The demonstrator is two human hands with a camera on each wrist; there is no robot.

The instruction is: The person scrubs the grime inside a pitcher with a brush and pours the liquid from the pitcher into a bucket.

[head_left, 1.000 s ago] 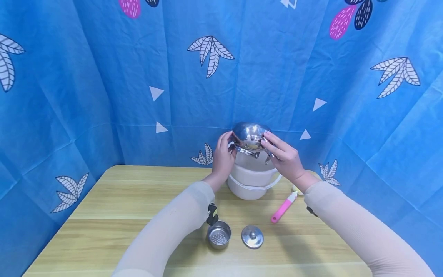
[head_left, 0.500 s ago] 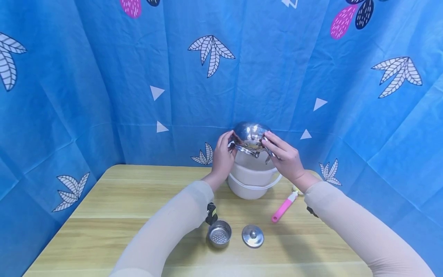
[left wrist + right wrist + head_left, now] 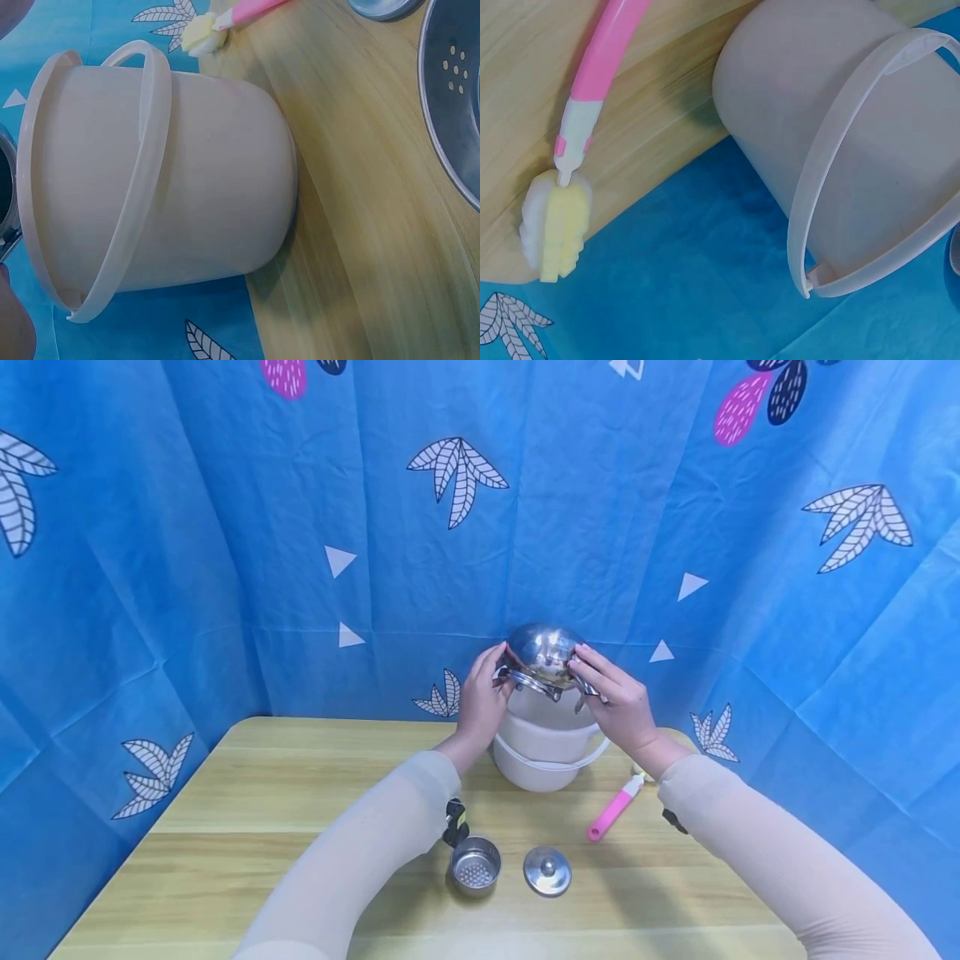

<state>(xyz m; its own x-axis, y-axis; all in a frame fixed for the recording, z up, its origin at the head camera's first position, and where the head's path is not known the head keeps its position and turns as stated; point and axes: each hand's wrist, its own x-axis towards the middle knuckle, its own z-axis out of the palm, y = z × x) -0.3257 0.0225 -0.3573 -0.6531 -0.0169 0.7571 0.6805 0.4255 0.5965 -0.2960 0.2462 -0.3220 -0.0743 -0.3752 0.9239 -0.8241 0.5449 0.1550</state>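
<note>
A shiny metal teapot (image 3: 543,653) is tipped over above the white bucket (image 3: 546,743), its rounded body upward and its mouth facing down. My left hand (image 3: 482,703) grips its left side near the handle. On the other side my right hand (image 3: 618,700) holds it, fingers spread on the body and around the right edge. Part of the teapot's dark opening (image 3: 6,184) shows at the edge of the left wrist view. The bucket stands upright with its handle hanging down in front. Its inner bottom is hidden in the head view.
Nearer to me on the wooden table (image 3: 315,793) sit a perforated metal strainer basket (image 3: 476,867) and a small round lid (image 3: 547,871) with a knob. A pink-handled sponge brush (image 3: 615,810) lies right of the bucket. A blue patterned curtain (image 3: 450,577) hangs behind and at both sides.
The teapot stays tipped over the bucket in both hands, turned very slightly at most. The bucket, strainer basket, lid and brush keep their places.
</note>
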